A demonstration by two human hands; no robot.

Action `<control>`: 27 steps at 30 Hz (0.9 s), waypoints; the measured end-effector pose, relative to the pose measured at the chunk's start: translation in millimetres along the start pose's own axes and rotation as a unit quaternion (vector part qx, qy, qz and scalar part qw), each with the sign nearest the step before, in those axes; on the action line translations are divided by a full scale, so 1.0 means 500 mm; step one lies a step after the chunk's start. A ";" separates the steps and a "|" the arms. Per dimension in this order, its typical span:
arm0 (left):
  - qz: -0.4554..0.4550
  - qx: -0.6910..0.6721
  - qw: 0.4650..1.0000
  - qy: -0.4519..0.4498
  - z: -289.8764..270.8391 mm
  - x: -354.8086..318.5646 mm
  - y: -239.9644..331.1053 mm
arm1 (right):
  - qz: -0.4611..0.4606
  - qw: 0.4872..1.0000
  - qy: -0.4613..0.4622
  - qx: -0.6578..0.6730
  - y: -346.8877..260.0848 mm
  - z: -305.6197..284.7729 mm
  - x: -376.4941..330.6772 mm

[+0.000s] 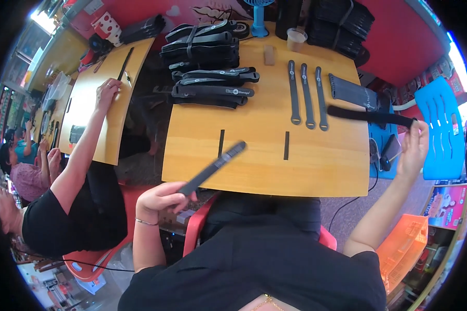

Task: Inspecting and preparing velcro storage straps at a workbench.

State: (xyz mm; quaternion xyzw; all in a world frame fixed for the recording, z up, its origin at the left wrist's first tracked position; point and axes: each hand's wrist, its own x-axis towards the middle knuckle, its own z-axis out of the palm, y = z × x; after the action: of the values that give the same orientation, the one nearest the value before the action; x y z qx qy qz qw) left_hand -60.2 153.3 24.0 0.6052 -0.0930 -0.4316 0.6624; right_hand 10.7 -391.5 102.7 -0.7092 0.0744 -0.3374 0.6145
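Observation:
My left hand (163,199), at the table's front left edge, is closed on one end of a dark grey strap (215,167) with pale print. The strap slants up and right over the table. Out past the right edge, my right hand (416,147) pinches the end of a black strap (371,115), which reaches leftward over the tabletop. Three grey straps (306,96) with slotted ends lie side by side at the back right. Two short black strips, a left strip (221,141) and a right strip (286,145), lie on the table (254,179) before me.
Stacked strap bundles (200,52) stand at the back left, more bundles (342,23) at the back right. A dark pouch (352,92), a cup (296,39) and a blue fan (259,18) are also there. A blue chair (441,129) stands right; a co-worker's hand (108,93) works left.

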 end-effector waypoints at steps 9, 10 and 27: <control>0.241 -0.230 0.935 0.120 0.040 0.072 -0.013 | -0.059 0.989 -0.128 -0.034 0.044 0.256 -0.003; 0.244 -0.230 0.935 0.118 0.042 0.078 -0.012 | -0.078 0.987 -0.135 -0.026 0.054 0.273 0.000; 0.245 -0.292 0.915 0.128 0.035 0.105 -0.046 | -0.239 0.842 -0.372 -0.310 0.172 0.383 -0.192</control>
State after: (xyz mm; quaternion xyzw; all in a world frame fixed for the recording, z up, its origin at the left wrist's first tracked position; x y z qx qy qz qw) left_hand -49.9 107.0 -12.8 0.3928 -0.0226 -0.1823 0.9011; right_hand 73.2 -204.4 -17.0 -0.9309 -0.2306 -0.1436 0.2442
